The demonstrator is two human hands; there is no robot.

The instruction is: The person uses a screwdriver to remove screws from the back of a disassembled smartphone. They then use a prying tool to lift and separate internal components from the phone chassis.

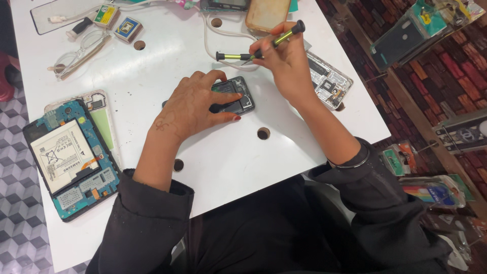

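Here, left hand (195, 109) lies flat, fingers spread, pressing an opened dark phone (237, 95) mid white surface (228, 157). Right hand (285, 63), grip pinching a green-black screwdriver (258, 50), hovers just above the phone. Opened tablet (68, 160) lies far left.

An opened phone (234, 95) lies at the centre of the table (167, 56), under the left hand (195, 109), with the right hand (284, 63) just to its upper right holding a screwdriver (258, 49) above it. An opened tablet (68, 160) lies at the left edge of the frame and a bare phone frame (329, 83) to the right of the right hand. Along the top of the frame lie spectacles (78, 53) and two small boxes (116, 23) at the upper left, a cable (210, 43) and a phone case (266, 12) at the upper middle.
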